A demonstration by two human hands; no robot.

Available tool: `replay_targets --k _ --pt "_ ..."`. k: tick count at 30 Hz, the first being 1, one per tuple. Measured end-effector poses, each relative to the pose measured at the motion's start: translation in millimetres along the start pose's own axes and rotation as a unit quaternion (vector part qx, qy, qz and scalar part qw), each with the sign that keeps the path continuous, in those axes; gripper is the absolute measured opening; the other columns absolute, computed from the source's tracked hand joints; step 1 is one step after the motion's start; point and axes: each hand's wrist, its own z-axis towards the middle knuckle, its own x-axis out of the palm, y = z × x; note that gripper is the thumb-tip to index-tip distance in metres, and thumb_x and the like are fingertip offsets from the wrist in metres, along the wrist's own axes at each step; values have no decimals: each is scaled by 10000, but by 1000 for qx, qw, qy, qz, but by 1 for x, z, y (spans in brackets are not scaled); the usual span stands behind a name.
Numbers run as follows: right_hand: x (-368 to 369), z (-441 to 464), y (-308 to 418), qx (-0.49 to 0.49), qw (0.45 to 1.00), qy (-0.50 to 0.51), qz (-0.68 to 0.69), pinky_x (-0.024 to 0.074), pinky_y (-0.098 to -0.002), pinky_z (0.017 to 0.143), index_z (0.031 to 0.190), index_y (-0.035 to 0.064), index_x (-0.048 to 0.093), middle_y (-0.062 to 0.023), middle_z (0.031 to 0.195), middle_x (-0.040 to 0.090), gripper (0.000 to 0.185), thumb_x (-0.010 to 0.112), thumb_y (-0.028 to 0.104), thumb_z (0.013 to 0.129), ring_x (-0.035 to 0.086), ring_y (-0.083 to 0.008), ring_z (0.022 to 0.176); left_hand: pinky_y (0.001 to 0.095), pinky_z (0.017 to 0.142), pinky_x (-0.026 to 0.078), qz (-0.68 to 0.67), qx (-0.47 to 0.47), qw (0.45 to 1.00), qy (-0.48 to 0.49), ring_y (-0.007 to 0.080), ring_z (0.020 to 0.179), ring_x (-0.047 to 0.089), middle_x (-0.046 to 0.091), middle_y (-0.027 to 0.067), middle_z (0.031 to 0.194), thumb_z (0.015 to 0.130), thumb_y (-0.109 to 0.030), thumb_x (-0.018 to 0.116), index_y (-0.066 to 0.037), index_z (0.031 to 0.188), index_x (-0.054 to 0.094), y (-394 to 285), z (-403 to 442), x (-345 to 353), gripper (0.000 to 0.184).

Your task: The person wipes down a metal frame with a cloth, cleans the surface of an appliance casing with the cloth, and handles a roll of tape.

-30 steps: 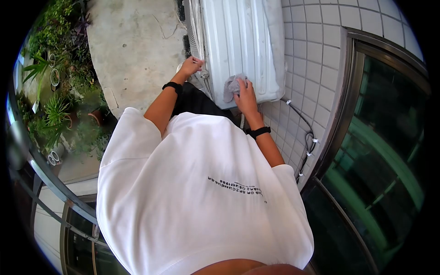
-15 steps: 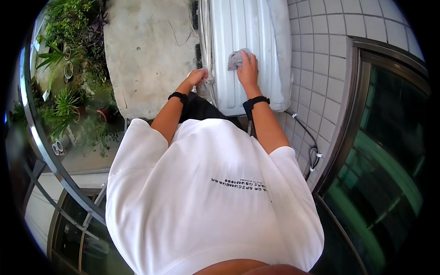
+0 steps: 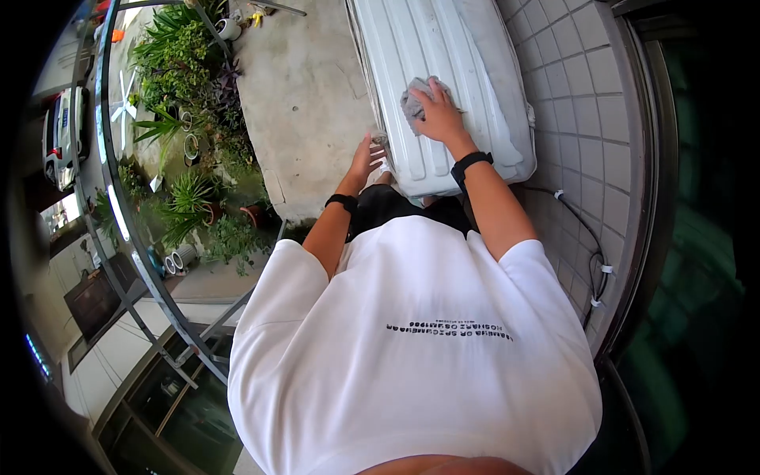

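A crumpled grey cloth (image 3: 411, 107) lies on the white ribbed metal top (image 3: 431, 162) of a boxy unit. My right hand (image 3: 441, 116) presses on the cloth from its right side, fingers bent over it. My left hand (image 3: 364, 161) is beside the unit's near left edge, its fingers apart. Close to those fingertips is a small greyish lump (image 3: 380, 138); whether they touch it I cannot tell. Both wrists wear black bands.
A grey tiled wall (image 3: 582, 131) runs along the unit's right side, with a black cable (image 3: 590, 237) clipped low on it. Concrete slab (image 3: 305, 103) lies to the left. Potted plants (image 3: 190, 190) and a metal railing (image 3: 127, 214) stand farther left.
The view has shifted, bringing more of the left side in. My left hand has loosened from the greyish lump. My right hand is now spread more over the cloth.
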Motion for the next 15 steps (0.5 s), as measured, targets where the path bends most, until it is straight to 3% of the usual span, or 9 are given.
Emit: replay_targets --k 5,6,7,9,10,11,13,15 --pt "14 -27 -6 -43 998 -43 7 316 -474 1157 1344 228 532 -208 1576 281 625 715 164 750 334 -397 1422 495 1094 386 66 33 997 -34 296 1339 464 464 211 1424 971 -637 455 1 1462 297 25 -26 17 820" --pt "17 -33 -9 -45 998 -39 12 321 -475 1152 1333 221 539 -200 1569 298 617 718 154 747 345 -392 1415 460 1094 394 37 45 997 -44 287 1316 490 492 207 1406 949 -559 584 20 1434 335 28 -32 22 796" --pt "18 -42 -11 -45 998 -36 16 327 -476 1146 1322 213 545 -191 1562 315 609 720 144 743 356 -386 1409 444 1089 401 99 80 991 -44 283 1298 507 515 206 1383 927 -525 633 33 1412 365 39 -26 21 786" --pt "20 -61 -16 -44 998 -41 17 342 -476 1132 1301 202 562 -175 1544 350 597 725 122 733 380 -375 1394 412 1078 414 216 154 964 -33 276 1262 540 560 203 1337 884 -456 731 58 1368 425 53 -15 22 770" --pt "32 -74 -21 -45 998 -50 12 352 -475 1123 1291 197 571 -167 1533 368 592 727 110 727 393 -369 1384 375 1055 431 309 187 932 43 273 1193 587 622 205 1255 797 -345 838 92 1276 525 21 -45 40 720" --pt "39 -86 -27 -49 997 -60 4 362 -474 1114 1281 193 581 -160 1523 387 587 729 98 721 406 -364 1375 381 1041 442 374 261 890 16 270 1170 600 648 212 1215 750 -351 863 97 1223 581 57 -8 19 711" --pt "50 -109 -32 -26 997 -64 28 392 -469 1085 1252 188 606 -150 1482 431 567 724 73 710 438 -339 1349 383 1029 450 402 268 876 15 266 1159 604 663 195 1204 729 -331 878 85 1216 597 36 -34 32 700" --pt "41 -129 -24 0 999 -25 31 423 -466 1053 1235 185 620 -158 1422 471 554 732 75 704 471 -361 1291 396 1006 465 450 296 841 53 289 1156 613 670 202 1191 730 -429 858 59 1203 622 39 -25 20 718"
